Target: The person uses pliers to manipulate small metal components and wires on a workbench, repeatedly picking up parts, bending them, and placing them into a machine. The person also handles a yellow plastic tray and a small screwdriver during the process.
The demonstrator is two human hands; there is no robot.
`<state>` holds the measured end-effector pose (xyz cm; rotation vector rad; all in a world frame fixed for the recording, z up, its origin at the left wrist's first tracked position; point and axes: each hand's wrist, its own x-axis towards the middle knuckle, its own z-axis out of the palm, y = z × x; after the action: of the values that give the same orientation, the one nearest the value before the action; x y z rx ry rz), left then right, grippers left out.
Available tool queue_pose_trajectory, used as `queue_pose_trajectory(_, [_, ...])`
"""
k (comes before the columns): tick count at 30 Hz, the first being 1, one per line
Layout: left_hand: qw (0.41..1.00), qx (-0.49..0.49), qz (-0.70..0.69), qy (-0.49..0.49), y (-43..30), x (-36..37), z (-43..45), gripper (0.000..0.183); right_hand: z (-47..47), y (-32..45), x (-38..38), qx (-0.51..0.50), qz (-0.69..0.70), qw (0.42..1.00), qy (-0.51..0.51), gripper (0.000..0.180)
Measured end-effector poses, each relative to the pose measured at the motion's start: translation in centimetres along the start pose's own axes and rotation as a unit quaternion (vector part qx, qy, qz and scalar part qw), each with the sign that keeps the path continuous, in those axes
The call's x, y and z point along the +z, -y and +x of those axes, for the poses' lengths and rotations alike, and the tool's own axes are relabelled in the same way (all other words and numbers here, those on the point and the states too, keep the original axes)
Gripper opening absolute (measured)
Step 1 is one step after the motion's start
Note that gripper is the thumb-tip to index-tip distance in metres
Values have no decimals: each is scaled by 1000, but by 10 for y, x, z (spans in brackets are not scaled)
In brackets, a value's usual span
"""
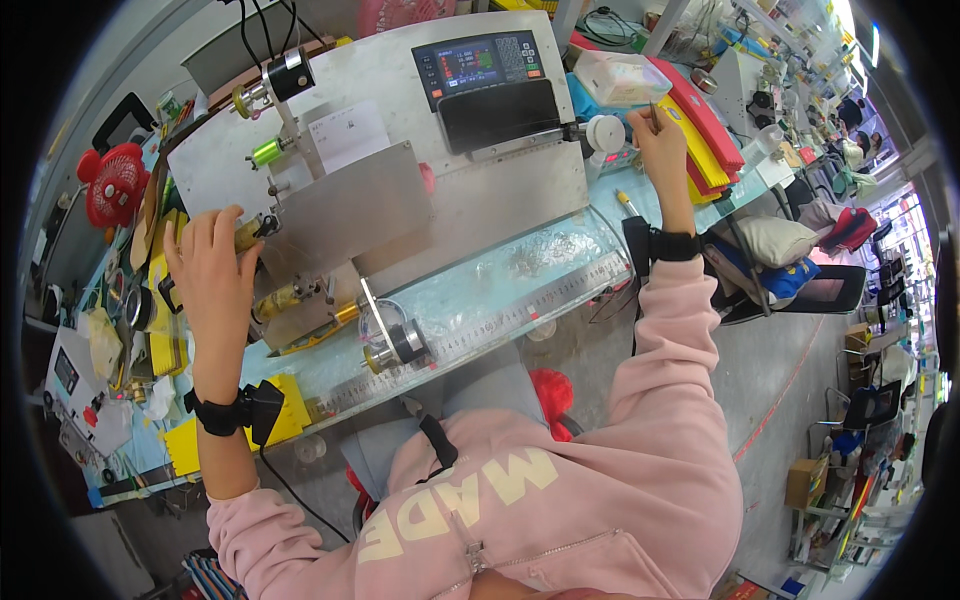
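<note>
My left hand (208,262) curls around a yellowish cylindrical spindle end (247,235) at the left side of a bench-top winding machine (495,180). Thumb and fingers lie on either side of it, and part of it is hidden by the hand. Below it sits a second yellowish cylinder (277,301). In my right hand (661,146) is a thin dark pointed tool, apparently tweezers (654,116), pinched with the tip upward. A white round wheel (605,133) at the machine's right end is just left of that hand. Any thread or wire between the hands is too fine to make out.
A black phone (499,116) leans below the lit control panel (480,66). A steel ruler (487,330) runs along the bench's front edge. Motors (291,75) and a green spool (266,152) stand upper left. Yellow and red trays (701,135) lie right.
</note>
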<state>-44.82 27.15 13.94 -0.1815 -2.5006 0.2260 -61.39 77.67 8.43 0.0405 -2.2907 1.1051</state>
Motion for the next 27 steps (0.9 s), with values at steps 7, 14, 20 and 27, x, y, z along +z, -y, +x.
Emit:
queue_pose_trajectory(7, [948, 21, -308, -76, -29, -17, -47, 23, -77, -17, -14, 88, -9, 989, 117, 19])
queue_pose_trajectory(14, [762, 17, -598, 248, -93, -4, -60, 22, -275, 138, 41, -91, 19, 901, 423, 13])
queue_pose_trajectory(20, [603, -89, -666, 429, -64, 5, -76, 29, -312, 229, 99, -293, 139, 796, 511, 16])
queue_pose_trajectory(27, [973, 153, -173, -26, 5, 12, -66, 36, -246, 243, 107, -213, 210, 898, 322, 26])
